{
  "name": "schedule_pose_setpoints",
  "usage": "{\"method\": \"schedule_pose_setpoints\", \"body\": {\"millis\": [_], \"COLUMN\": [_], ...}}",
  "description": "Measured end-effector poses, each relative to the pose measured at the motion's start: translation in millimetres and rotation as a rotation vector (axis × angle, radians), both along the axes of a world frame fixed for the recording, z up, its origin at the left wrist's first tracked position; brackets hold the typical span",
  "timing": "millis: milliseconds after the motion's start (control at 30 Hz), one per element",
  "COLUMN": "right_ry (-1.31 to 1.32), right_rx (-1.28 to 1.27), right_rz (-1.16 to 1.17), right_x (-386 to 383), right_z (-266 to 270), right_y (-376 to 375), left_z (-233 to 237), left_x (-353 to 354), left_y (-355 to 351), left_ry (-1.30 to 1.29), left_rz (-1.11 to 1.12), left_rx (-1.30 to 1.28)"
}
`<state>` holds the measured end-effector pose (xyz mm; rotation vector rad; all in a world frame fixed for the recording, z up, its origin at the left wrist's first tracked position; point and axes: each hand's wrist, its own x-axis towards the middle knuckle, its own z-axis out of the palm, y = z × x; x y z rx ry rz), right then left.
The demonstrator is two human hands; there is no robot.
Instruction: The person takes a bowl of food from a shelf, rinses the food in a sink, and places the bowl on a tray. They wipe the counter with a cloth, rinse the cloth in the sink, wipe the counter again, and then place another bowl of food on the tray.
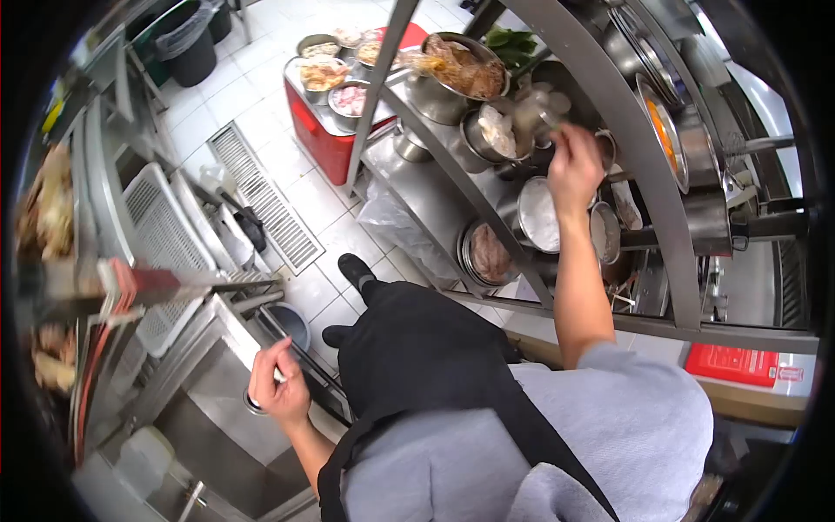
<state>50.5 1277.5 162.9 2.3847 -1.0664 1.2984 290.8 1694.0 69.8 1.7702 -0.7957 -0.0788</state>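
Up at about one o'clock the right hand is raised among the steel tubs, fingers pinched shut on a pale blurred object that is too smeared to identify. At seven o'clock the left hand is curled closed around a small round metal piece, held just above the edge of a steel worktop. A slanting shelf frame crosses in front of the tubs and partly hides them. Just beside the right hand are a tub of white food and another of pale pieces, and a pot of brown food is at twelve o'clock. Further to eleven o'clock a red cooler carries filled bowls. A floor grate and a white rack lie at ten o'clock, with a black bin beyond. A red label at four o'clock bears writing too small to read.
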Motion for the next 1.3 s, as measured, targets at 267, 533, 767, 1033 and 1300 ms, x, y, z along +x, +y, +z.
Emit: {"method": "schedule_pose_setpoints", "body": {"millis": [267,533,767,1033,1300], "right_ry": [0.106,0.384,0.813,1.112,0.789], "right_rx": [0.164,0.287,0.328,0.984,-0.203], "right_rz": [0.943,1.940,2.109,1.800,2.480], "right_x": [116,226,276,390,433], "right_z": [-20,-87,-152,-215,-176], "right_y": [209,392,511,610,783], "left_z": [24,-43,-117,-194,-178], "left_x": [-17,-42,-76,-47,-14], "left_y": [31,183,271,285,261], "left_ry": [0.629,0.873,0.824,0.791,0.897], "left_rz": [-0.104,0.400,1.168,1.486,1.369], "left_rx": [-0.331,-0.993,-1.035,-1.135,-1.327]}}
